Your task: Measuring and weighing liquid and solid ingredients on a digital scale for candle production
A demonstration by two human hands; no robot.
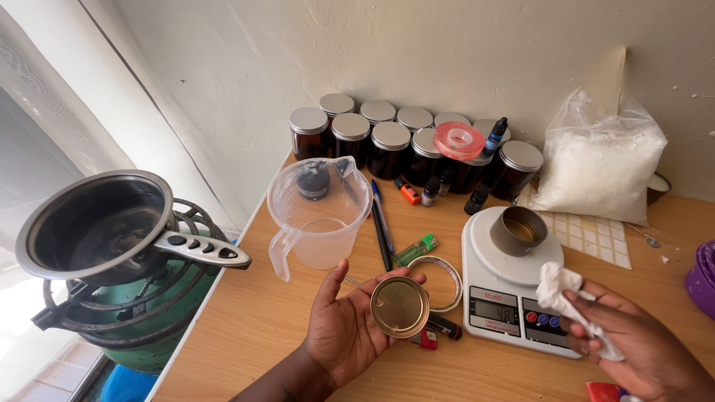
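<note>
My left hand [344, 327] cradles a round gold lid [400, 307] in curled fingers above the wooden table [253, 320]. My right hand [640, 342] is clamped on a crumpled white cloth [558, 286]. The lid looks clean; its tin [518, 231] waits on the scale [506, 298], uncovered.

Right hand [633, 339] cut off by bottom edge; fingers partly wrapped in white tissue [560, 286]. Left hand [346, 327] forearm runs out at bottom edge. Red item [605, 391] at bottom edge mostly cut off, kind unclear. Purple object [702, 279] clipped by right edge, unidentifiable. Gas burner [126, 313] base cut at lower left. Back-row amber jars [417, 145] hidden behind front ones. Red lighter [426, 339] mostly hidden under gold lid [400, 307]. Scale [506, 290] display too small to tell.
</note>
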